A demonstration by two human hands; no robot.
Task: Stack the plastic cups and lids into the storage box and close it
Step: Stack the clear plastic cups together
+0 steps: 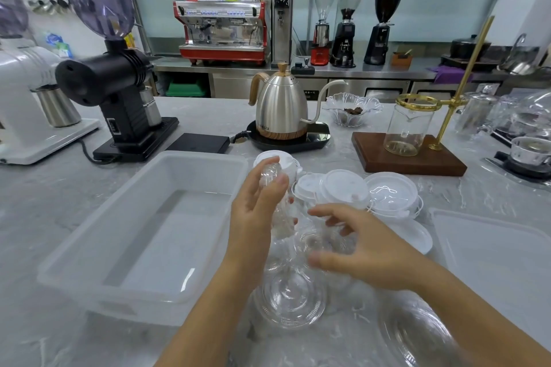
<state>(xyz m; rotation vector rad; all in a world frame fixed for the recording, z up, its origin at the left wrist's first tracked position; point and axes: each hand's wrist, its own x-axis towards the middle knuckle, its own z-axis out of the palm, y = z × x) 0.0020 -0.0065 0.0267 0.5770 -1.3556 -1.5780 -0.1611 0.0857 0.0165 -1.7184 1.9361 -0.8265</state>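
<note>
Gripping a clear ribbed cup [275, 202] in left hand [256, 211], right hand [363, 250] spread open, holding nothing.

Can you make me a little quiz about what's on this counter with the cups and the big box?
1. True or false: the storage box already has cups stacked inside it.
2. Which hand holds up a clear plastic cup? A) left hand B) right hand C) neither
3. Fill in the word: the white lids lie on the counter to the ______ of the box.

Key
1. False: the box looks empty.
2. A: the left hand grips the cup, while the right hand reaches with spread fingers toward the other clear cups.
3. Right. The box's flat cover lies further right again.
</note>
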